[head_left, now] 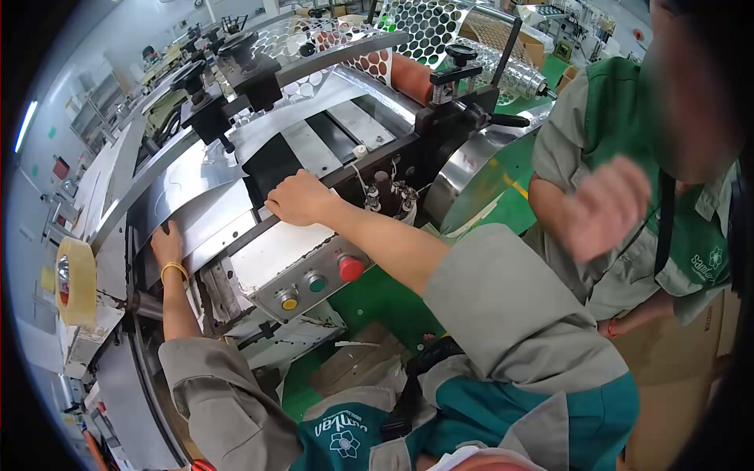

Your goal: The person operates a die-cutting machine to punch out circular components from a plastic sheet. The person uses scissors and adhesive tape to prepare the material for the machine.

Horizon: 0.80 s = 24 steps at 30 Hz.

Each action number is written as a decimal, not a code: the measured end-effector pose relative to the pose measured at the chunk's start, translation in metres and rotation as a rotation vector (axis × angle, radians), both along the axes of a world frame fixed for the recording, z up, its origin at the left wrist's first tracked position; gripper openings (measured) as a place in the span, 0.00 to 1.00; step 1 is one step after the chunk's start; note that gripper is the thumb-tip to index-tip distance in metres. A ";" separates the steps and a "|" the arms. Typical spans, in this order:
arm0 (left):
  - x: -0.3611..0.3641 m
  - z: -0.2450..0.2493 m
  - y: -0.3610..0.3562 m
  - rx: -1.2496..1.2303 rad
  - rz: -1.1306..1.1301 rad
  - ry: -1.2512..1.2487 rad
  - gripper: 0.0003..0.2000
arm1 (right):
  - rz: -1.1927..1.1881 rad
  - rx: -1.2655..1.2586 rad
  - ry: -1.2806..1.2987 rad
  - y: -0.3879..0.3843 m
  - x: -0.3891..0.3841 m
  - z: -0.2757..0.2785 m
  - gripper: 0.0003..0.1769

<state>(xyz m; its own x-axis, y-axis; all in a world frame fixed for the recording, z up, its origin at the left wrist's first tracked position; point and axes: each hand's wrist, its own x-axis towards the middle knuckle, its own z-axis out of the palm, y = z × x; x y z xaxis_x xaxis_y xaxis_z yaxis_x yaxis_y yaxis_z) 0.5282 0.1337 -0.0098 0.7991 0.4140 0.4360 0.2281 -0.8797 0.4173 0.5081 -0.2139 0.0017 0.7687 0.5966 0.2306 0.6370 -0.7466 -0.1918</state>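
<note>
My left hand [166, 245], a yellow band at its wrist, reaches into the left side of the machine. Its fingers close at the edge of a shiny metal sheet [184, 187], and their tips are partly hidden. My right hand [302, 199] rests on the machine's front edge beside a black plate [272, 161]. Those fingers are curled in, and what they grip, if anything, is hidden. Below my right forearm, a control panel [314, 275] carries a red button [350, 268], a green button [316, 282] and a yellow button [289, 301].
A co-worker [620, 157] stands close on the right, one hand raised and blurred. Metal clamps [236, 67] hang over the machine from a curved bar. Perforated white web [416, 30] passes an orange roller [411, 78] behind. A tape roll [76, 281] is at left.
</note>
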 end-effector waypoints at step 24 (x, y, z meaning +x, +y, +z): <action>-0.001 0.002 -0.003 -0.041 -0.019 -0.044 0.24 | 0.002 0.000 -0.015 0.000 -0.001 0.000 0.21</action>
<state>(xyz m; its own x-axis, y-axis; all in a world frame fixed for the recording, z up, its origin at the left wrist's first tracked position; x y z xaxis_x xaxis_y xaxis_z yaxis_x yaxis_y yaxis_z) 0.5269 0.1308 -0.0081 0.7876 0.4167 0.4540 0.1917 -0.8658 0.4621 0.5074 -0.2138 0.0016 0.7639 0.5983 0.2420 0.6414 -0.7452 -0.1826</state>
